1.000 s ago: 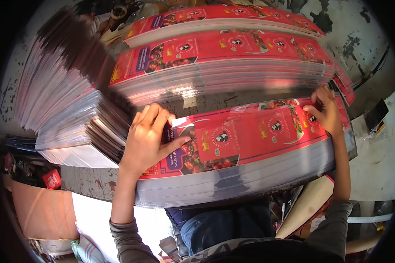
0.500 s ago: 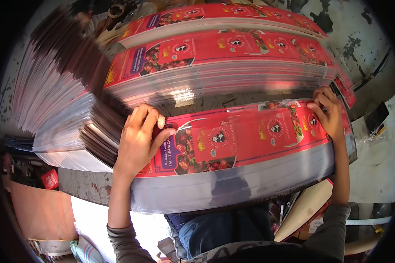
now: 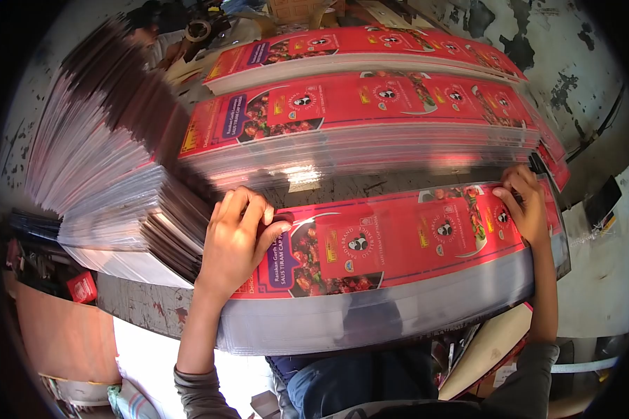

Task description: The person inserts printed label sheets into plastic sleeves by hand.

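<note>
A stack of long red printed sheets (image 3: 405, 241) lies lengthwise close to my body, its pale, glossy side facing me. At its left end, my left hand (image 3: 239, 234) curls its fingers at the far edge, with the thumb over the top sheet. My right hand (image 3: 525, 209) is bent the same way at the right far corner, thumb on the print. Both hands are closed on the top sheets at the edge; how many sheets they grip is hidden. Panda logos and food pictures show on the uppermost sheet.
Behind lie two more red printed stacks, a middle stack (image 3: 370, 105) and a far stack (image 3: 363, 47). A tall fanned pile of sheets (image 3: 112, 167) leans at the left. A tape roll (image 3: 197, 30) and part of another person (image 3: 147, 31) are at the back left.
The whole view has shifted, so everything sits slightly lower and further right. Both hands keep nearly the same hold at the ends of the near stack.
</note>
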### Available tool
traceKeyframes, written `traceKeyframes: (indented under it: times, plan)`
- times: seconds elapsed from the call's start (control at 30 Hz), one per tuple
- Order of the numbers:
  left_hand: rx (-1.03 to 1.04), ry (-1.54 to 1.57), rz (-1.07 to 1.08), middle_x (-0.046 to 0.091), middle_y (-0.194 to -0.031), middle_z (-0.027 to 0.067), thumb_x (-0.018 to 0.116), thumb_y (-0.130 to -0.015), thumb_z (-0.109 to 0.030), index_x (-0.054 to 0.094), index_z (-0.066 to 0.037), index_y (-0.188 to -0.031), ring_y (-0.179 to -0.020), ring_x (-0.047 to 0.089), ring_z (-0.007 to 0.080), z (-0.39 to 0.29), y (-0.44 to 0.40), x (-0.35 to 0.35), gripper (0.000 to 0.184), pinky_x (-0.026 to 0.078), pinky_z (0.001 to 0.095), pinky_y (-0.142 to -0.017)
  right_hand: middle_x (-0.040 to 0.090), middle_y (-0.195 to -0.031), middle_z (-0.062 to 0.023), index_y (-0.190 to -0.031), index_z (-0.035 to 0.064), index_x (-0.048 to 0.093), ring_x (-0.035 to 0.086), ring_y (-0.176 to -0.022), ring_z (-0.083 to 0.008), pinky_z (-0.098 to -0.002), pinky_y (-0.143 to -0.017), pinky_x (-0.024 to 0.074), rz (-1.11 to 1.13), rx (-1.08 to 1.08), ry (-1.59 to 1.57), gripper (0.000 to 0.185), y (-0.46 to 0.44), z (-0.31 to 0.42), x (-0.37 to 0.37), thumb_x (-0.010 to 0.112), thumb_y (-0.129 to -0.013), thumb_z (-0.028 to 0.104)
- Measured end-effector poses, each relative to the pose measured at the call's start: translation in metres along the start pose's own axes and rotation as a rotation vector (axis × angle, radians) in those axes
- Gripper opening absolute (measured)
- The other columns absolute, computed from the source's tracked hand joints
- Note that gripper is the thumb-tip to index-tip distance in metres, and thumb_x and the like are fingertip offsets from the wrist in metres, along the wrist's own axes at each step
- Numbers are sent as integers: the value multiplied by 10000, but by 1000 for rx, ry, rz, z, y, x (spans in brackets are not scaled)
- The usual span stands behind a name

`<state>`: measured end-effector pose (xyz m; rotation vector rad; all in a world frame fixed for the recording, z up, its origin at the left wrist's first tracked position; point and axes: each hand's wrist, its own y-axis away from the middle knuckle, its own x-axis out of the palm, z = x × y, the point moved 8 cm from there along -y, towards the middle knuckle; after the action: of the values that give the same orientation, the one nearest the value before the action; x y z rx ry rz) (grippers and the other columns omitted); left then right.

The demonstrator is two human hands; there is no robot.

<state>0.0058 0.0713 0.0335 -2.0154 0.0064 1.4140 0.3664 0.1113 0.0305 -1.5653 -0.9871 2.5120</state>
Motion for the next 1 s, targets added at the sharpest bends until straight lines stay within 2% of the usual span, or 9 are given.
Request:
traceKeyframes:
  times: [0.47,0.57,1.0]
  plan:
    - [16,79,22,461,-787,131,660,-756,-124,494,22,-785,-736,477,295,2,-2,4,223,408,373,-663,460,-753,-92,-734,2,455,454,-705,-257,-322,-679,338,3,1,-44,214,-1,-2,1,649,-738,95]
    - [1,64,2,479,-766,108,657,-757,-127,527,15,-787,-709,497,278,3,-2,4,195,424,372,-645,455,-749,-96,-733,-3,452,449,-701,-260,-320,-672,347,1,-24,-47,216,-1,-1,0,647,-740,91]
    - [-27,113,-1,493,-720,135,627,-779,-52,529,35,-779,-661,508,313,4,-1,0,131,423,365,-603,413,-742,-109,-758,-22,467,434,-708,-262,-325,-657,366,52,35,-45,184,2,-9,4,614,-782,85]
